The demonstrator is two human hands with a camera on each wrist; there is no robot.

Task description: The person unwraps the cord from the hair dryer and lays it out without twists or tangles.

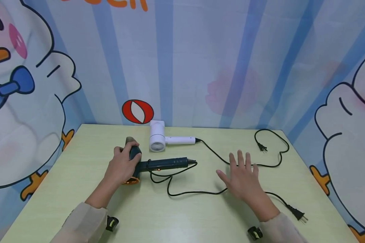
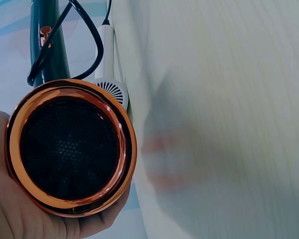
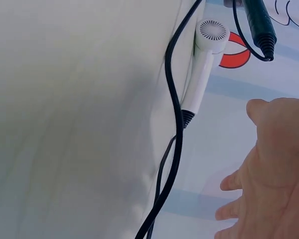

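Note:
My left hand [image 1: 121, 166] grips the head of a dark green hair dryer [image 1: 165, 164], fingers and thumb around its barrel. The copper-rimmed end [image 2: 72, 149] with its dark mesh faces the left wrist camera. Its handle points right, with a black cord [image 1: 188, 193] looped about it and running under my right hand. That right hand [image 1: 243, 179] is spread with straight fingers over the table, holding nothing. In the right wrist view its thumb and several fingertips show at the right edge. Behind lies a white hair dryer [image 1: 157, 139], its handle also toward the right.
The white dryer's black cord [image 1: 284, 148] curves to a plug [image 1: 262, 147] at the back right. Another plug [image 1: 298, 213] rests at the front right of the pale table [image 1: 170, 219]. A striped blue cloth [image 1: 188, 67] with cartoon figures rises behind the table.

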